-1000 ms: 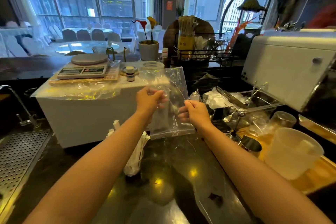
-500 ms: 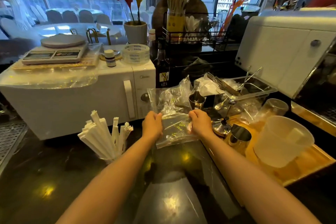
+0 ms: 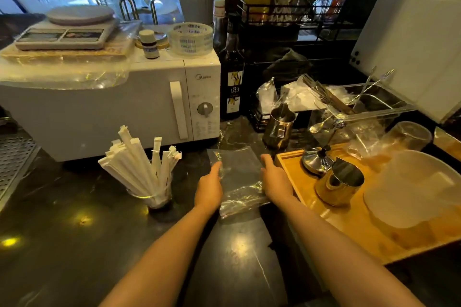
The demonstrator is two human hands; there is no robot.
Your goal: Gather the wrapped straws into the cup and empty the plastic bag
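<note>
Pressing the empty bag [image 3: 237, 177] flat mid-worktop, both hands [image 3: 209, 188] [image 3: 275, 182] spread at its sides; straws [image 3: 139, 164] in cup [image 3: 156, 198]; we judge the task nearly done.

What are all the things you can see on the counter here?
straws: many, white paper wraps, standing in the cup
cup: one, clear, left of the hands
plastic bag: one, clear, flat on the dark counter between the hands
microwave: one, white, back left
scale: one, white, on the microwave
bottle: one, dark, right of the microwave
metal jugs: two, shiny, right side
wooden tray: one, tan, right
hands: two, bare, left and right pressing the bag's sides
</note>
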